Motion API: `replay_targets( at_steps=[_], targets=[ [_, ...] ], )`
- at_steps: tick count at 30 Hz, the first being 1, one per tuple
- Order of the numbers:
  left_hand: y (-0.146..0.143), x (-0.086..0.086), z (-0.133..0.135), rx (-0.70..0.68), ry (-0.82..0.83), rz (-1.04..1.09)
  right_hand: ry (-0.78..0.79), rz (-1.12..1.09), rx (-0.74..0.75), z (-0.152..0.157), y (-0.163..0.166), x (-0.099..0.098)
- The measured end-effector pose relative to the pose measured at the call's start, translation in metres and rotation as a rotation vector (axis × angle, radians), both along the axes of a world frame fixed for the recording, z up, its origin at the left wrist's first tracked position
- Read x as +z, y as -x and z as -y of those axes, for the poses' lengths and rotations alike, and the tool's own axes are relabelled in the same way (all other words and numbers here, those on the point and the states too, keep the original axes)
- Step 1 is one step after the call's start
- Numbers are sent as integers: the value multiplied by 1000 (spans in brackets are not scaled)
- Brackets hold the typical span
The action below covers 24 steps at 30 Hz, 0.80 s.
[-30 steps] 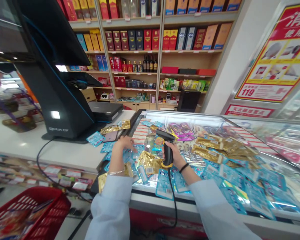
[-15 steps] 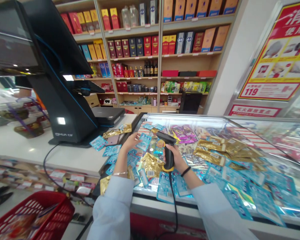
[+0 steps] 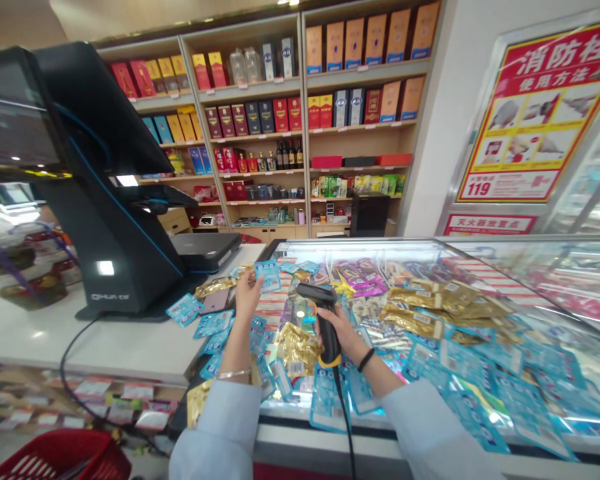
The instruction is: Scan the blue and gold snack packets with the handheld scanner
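My left hand (image 3: 249, 293) pinches a small blue packet (image 3: 267, 277) by its left edge, raised over the glass counter. My right hand (image 3: 341, 330) is wrapped round the grip of a black and yellow barcode scanner (image 3: 329, 337), its head tilted toward the left. A cable runs down from the scanner's handle. Just below the scanner lies a gold packet (image 3: 295, 350) with a barcode showing. More blue packets (image 3: 215, 325) are scattered under and beside my left forearm. To the right of my right hand, gold packets (image 3: 420, 307) lie heaped above many blue packets (image 3: 480, 373).
A black checkout terminal (image 3: 130, 253) stands on the white counter (image 3: 125, 340) at the left. Purple packets (image 3: 363, 277) lie at the far side of the glass top. A red basket (image 3: 60, 453) is at the lower left. Shelves of boxed bottles (image 3: 253, 119) line the back wall.
My left hand has lifted the blue packet up and to the left, away from the pile. The scanner has moved slightly left and down and tilted. The camera view has shifted too.
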<state>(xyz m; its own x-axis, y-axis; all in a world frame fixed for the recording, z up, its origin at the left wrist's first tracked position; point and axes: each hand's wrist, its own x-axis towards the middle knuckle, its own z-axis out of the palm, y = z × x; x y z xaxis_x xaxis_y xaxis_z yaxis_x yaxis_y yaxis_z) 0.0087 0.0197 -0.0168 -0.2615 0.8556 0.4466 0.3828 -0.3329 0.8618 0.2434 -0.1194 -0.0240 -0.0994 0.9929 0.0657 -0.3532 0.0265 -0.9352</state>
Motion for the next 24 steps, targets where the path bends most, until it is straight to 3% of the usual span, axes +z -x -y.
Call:
replay_targets(
  at_steps=[16, 24],
  targets=[
    [-6, 7, 6, 25, 7, -45, 15, 48, 50, 4, 0, 0],
    [-13, 1, 14, 52, 125, -124, -40, 12, 40, 7, -3, 5]
  ],
)
